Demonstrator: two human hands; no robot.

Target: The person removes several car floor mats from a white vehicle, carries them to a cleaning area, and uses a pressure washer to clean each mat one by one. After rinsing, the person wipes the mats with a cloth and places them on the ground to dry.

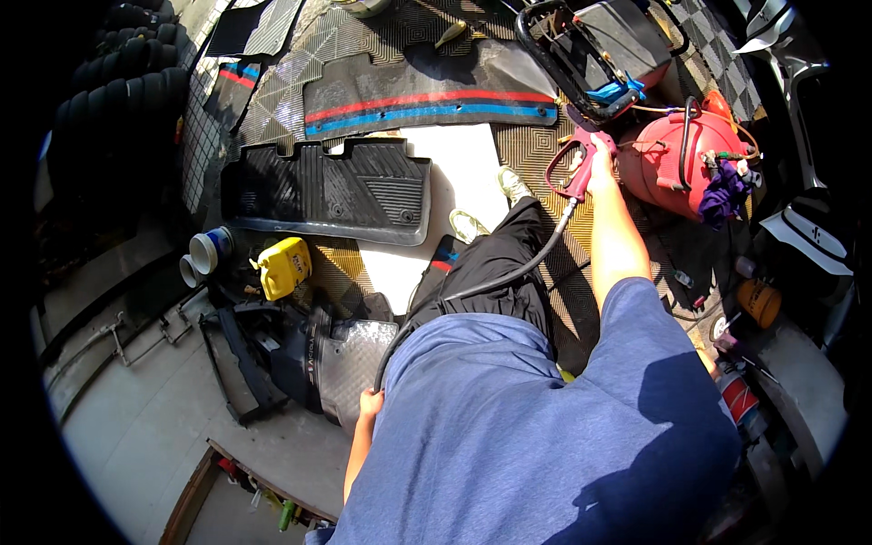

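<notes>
My right hand [601, 163], arm stretched forward, is closed around a dark red spray gun [578, 187] with a looped guard. From its handle a grey hose [509, 276] runs back across my black trousers to my left side. There my left hand [371, 402] is closed on the hose, by my hip. Ahead and to the left lies a black ribbed car floor mat [322, 195], partly over a white board [463, 173]. Beyond it is a wide, wet-looking dark mat [413, 82] with red and blue stripes.
Right of the gun stands a red tank [658, 154] with a purple cloth [724, 193]; behind it is a black-framed machine [595, 86]. A yellow jug [284, 269] and white buckets [212, 251] stand left. Stacked tyres [123, 100] line the far left.
</notes>
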